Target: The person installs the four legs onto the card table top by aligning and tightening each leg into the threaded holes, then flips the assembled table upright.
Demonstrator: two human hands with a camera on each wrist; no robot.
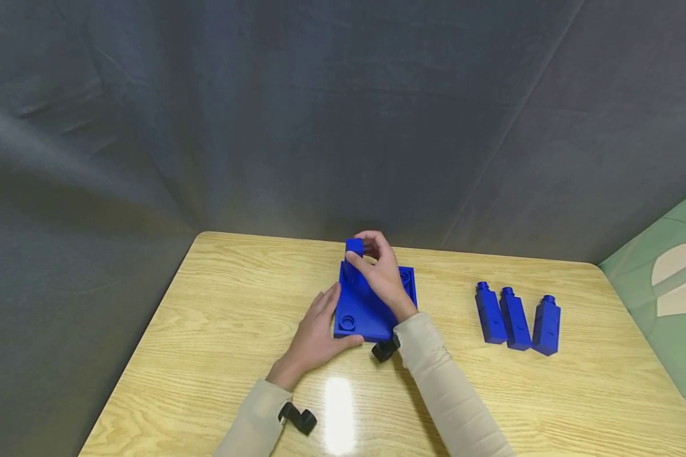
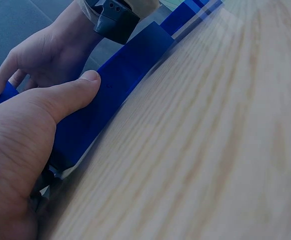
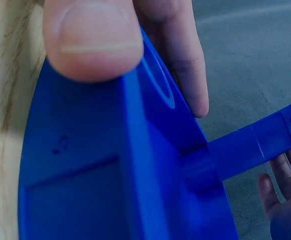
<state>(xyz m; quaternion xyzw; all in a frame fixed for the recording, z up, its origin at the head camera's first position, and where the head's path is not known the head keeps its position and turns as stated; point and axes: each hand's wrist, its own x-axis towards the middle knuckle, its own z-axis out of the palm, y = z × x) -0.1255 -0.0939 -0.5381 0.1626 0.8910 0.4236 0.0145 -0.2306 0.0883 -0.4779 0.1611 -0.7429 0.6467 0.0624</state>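
Note:
A square blue tabletop-like panel with a raised rim and round corner sockets lies on the table. My left hand grips its near left corner, thumb along the front edge and fingers along the left side. At the far left corner a blue square leg stands upright. My right hand pinches the upper part of this leg between thumb and fingers. In the right wrist view, the lower end of the leg meets a round collar on the panel. Sockets show at the near left and far right.
Three more blue legs with narrow round necks, a left one, a middle one and a right one, lie on the wooden table to the right. A dark curtain hangs behind the table's back edge.

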